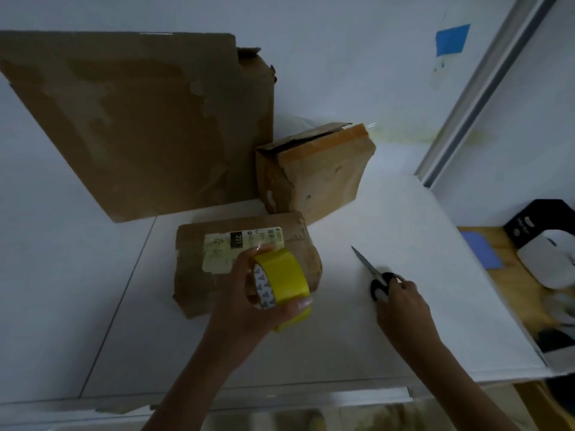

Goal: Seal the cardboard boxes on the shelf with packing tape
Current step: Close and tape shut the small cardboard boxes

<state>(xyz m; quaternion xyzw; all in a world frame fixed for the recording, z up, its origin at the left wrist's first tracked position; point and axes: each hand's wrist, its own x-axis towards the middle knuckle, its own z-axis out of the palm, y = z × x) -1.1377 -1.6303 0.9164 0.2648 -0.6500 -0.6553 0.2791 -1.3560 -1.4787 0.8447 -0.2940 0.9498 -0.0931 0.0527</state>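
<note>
My left hand (249, 293) grips a yellow roll of packing tape (280, 278) just above the front of a small flat cardboard box (199, 269) with a pale label. My right hand (401, 303) has its fingers on the black handles of a pair of scissors (373, 275) lying on the white shelf (404, 231), blades pointing away. Behind stands a second small box (320, 172) with a flap slightly ajar, and a large box (133, 126) leans at the back left.
The shelf's right edge runs diagonally; beyond it lies a wooden surface (522, 287) with a blue pad (482, 250) and a black-and-white device (547, 244). A blue tape patch (451, 38) is on the wall behind. A metal frame (485, 88) rises at the right.
</note>
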